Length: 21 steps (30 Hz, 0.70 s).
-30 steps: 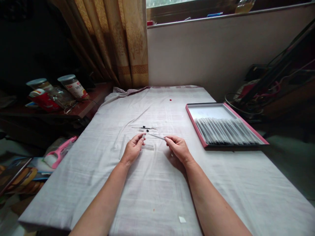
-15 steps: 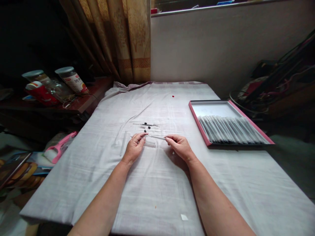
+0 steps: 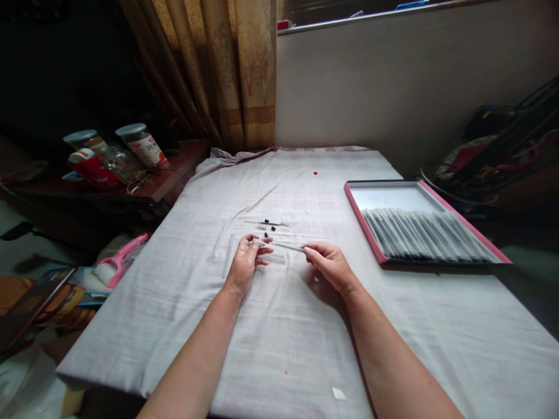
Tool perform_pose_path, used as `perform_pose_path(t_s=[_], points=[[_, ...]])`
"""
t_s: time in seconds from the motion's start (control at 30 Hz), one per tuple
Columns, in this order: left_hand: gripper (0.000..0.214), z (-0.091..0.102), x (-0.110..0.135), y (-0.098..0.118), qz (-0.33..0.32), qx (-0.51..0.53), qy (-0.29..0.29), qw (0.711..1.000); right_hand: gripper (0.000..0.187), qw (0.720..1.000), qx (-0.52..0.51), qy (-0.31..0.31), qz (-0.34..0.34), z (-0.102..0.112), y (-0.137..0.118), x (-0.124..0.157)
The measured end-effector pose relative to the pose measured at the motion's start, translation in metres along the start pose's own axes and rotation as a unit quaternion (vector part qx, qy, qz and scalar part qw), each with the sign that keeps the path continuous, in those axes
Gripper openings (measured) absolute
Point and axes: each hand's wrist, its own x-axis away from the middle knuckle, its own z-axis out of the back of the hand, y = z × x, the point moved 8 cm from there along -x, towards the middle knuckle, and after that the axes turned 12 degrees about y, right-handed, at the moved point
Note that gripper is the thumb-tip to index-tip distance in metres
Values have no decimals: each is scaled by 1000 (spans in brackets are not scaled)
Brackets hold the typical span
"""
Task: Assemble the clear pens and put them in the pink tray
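A thin pen refill (image 3: 286, 247) spans the gap between my two hands, held above the cloth. My left hand (image 3: 244, 265) pinches its left end between thumb and forefinger, its other fingers loosely spread. At the opposite end, my right hand (image 3: 329, 265) grips it with thumb and fingertips. Beneath and beside my left hand lie a clear pen barrel (image 3: 276, 258) and another clear barrel (image 3: 227, 256). Just beyond are small black plugs (image 3: 273, 228) and a dark refill (image 3: 273, 223) lying crosswise. What the left fingertips cover is too small to make out.
A pink-edged box (image 3: 365, 224) holding a row of clear pens (image 3: 428, 235) lies at the right. A small red piece (image 3: 315, 173) sits far back, a white scrap (image 3: 338, 394) near the front. Pink scissors (image 3: 120, 259) and jars (image 3: 143, 145) are off to the left.
My left hand's lower fingers have spread apart while its thumb and forefinger stay pinched. The whole view has shifted slightly, so everything appears further right.
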Motion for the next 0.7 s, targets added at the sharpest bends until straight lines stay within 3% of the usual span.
perform_pose_path(t_s=[0.23, 0.6, 0.7], points=[[30, 2, 0, -5, 35, 62, 22, 997, 34, 1000, 18, -15, 14, -8, 2, 3], [30, -4, 7, -8, 34, 40, 3, 999, 30, 998, 49, -19, 45, -11, -1, 3], [33, -7, 9, -11, 21, 21, -4, 1000, 27, 995, 56, -48, 65, -16, -4, 7]])
